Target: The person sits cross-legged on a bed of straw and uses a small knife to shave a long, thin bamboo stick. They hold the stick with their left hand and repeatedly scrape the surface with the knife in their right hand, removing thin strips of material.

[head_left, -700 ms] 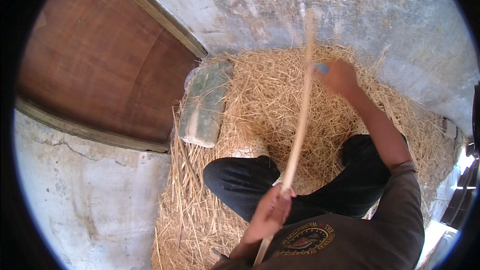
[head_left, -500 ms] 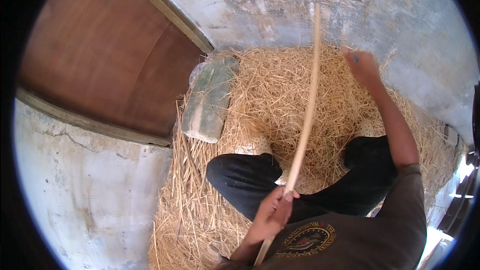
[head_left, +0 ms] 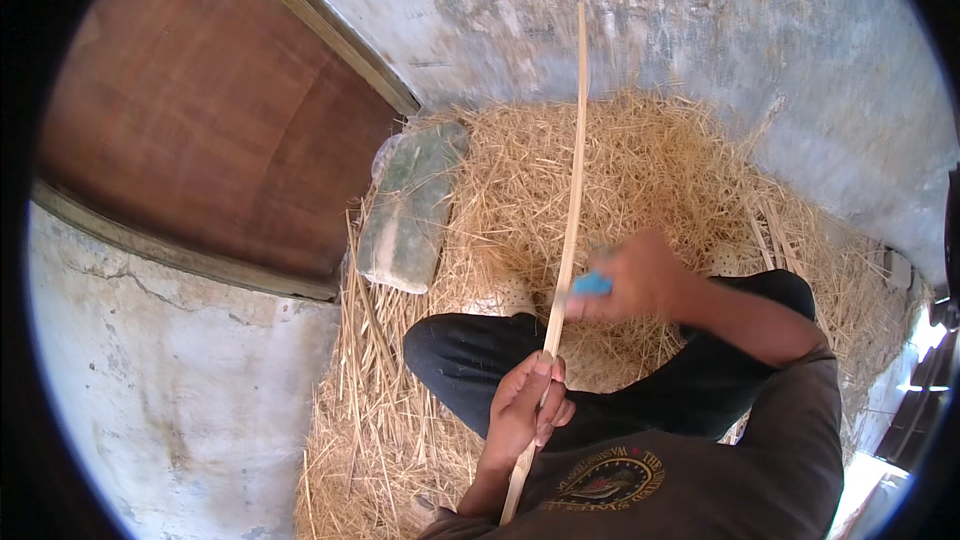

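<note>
The left hand (head_left: 527,405) pinches the long wooden strip (head_left: 578,170), running from lower centre to upper centre, and the blurred right hand (head_left: 632,278), curled around a blue object (head_left: 591,283), could slip into the left if the strip twists.

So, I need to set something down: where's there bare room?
Best, I'd judge, is the top of the greenish block, between the brown panel and the shavings, though a few lie across it. Crowded: around the legs, where the left hand holds the pale strip and the blurred right hand is close to it.
</note>
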Action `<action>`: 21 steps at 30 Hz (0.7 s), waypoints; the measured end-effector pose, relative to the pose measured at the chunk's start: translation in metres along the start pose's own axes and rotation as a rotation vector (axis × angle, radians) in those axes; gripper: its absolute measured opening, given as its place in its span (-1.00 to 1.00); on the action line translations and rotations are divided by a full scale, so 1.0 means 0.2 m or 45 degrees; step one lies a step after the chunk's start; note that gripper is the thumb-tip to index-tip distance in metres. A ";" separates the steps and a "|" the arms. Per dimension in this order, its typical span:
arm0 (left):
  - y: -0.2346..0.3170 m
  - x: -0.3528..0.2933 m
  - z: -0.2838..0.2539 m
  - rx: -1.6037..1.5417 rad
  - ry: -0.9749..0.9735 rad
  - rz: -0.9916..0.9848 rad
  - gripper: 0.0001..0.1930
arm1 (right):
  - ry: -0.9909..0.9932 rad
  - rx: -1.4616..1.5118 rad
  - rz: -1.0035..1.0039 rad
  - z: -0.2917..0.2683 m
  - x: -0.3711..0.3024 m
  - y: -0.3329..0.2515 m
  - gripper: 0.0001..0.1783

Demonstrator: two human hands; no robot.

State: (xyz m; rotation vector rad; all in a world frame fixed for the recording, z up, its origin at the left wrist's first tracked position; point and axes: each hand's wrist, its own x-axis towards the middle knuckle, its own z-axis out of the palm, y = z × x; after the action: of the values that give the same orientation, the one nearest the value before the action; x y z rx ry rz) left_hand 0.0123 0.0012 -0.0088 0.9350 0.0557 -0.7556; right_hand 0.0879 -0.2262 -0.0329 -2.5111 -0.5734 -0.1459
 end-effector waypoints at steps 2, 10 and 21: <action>0.00 0.02 0.02 -0.011 0.023 0.022 -0.72 | 0.023 -0.128 -0.119 -0.01 0.01 -0.02 -0.25; -0.02 0.02 0.03 -0.062 0.082 -0.088 -0.74 | 0.127 -0.202 0.318 -0.03 0.17 0.31 -0.20; -0.03 0.05 -0.02 -0.629 -0.083 -0.117 -0.73 | 0.071 -0.154 0.077 0.02 0.11 0.12 -0.16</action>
State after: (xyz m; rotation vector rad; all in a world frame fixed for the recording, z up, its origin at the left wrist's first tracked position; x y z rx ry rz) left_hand 0.0173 -0.0040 -0.0202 0.4394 0.2195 -0.8084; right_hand 0.1174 -0.2340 -0.0442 -2.6292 -0.4789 -0.2339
